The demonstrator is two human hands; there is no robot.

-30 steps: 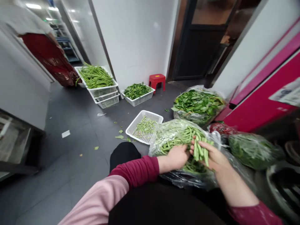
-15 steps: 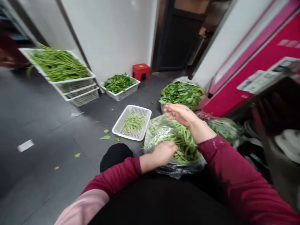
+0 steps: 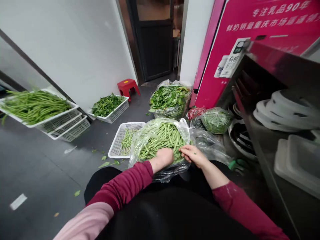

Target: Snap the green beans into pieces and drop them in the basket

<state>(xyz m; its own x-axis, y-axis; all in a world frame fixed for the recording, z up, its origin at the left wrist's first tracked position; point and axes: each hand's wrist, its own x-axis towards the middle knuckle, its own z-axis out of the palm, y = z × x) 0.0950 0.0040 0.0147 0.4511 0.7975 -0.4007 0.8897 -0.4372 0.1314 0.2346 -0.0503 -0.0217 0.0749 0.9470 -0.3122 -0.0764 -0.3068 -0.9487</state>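
A clear plastic bag stands open between my knees, full of long green beans. My left hand is closed on the near part of the pile, its fingertips turned away from view, so what it grips is hidden. At the bag's right side my right hand pinches with thumb and fingers at what looks like the end of a green bean. Just left of the bag is a white perforated basket holding bean pieces, partly covered by the bag.
Leafy greens fill a bag ahead and a white basket by the wall. Long stalks lie in stacked baskets at left. A red stool stands near the door. At right, a metal shelf holds white containers.
The view has swung right. My right hand has come down from above the beans to the bag's right side, its fingers closing. The left hand stays low over the pile.
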